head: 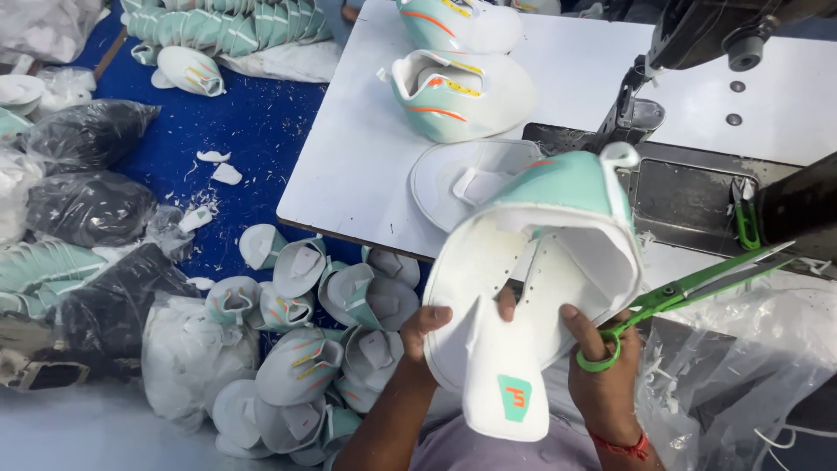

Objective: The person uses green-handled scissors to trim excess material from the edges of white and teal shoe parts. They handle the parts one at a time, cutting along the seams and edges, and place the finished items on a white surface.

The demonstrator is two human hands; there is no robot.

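Both of my hands hold up a white and mint-green shoe upper (540,262), its white lining facing me and its tongue (506,384) hanging down. My left hand (425,336) grips its lower left edge. My right hand (597,371) pinches its lower right edge and also carries green-handled scissors (689,292), a finger through one loop, blades pointing up to the right.
A white sewing table (366,166) carries more shoe uppers (458,92) and a sewing machine (732,35). A heap of uppers (323,349) lies on the blue floor at the left, beside black (87,209) and clear plastic bags (741,366). A small green clipper (745,222) rests by the machine.
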